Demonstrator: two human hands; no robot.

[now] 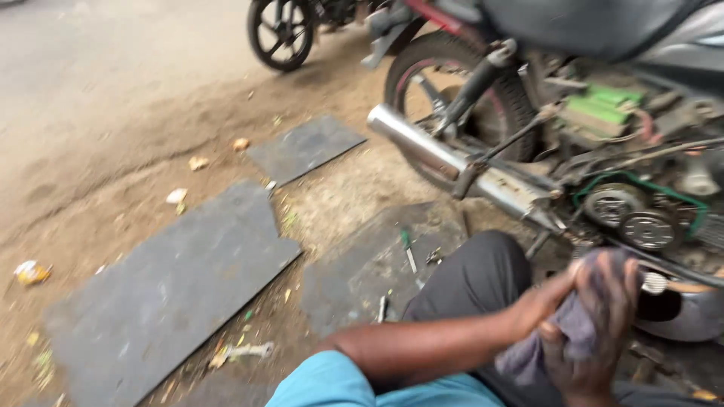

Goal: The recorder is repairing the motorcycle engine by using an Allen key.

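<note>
Both my hands meet at the lower right around a grey-purple cloth [524, 360]. My left hand [547, 298] reaches across from a bare forearm and a turquoise sleeve and grips the cloth's upper end. My right hand [611, 301], dark with grease, is wrapped over the cloth from the right. The hands hover just in front of the motorcycle's open engine [633, 218], where round gears and a green gasket show. My knee in dark trousers [475, 279] lies under the left forearm.
The motorcycle's chrome exhaust pipe [422, 143] and rear wheel [452, 90] stand ahead. A green-handled screwdriver [407, 245] and small parts lie on a dark slab [362, 271]. More dark slabs [173, 294] rest on littered dirt. Another wheel [280, 30] stands behind.
</note>
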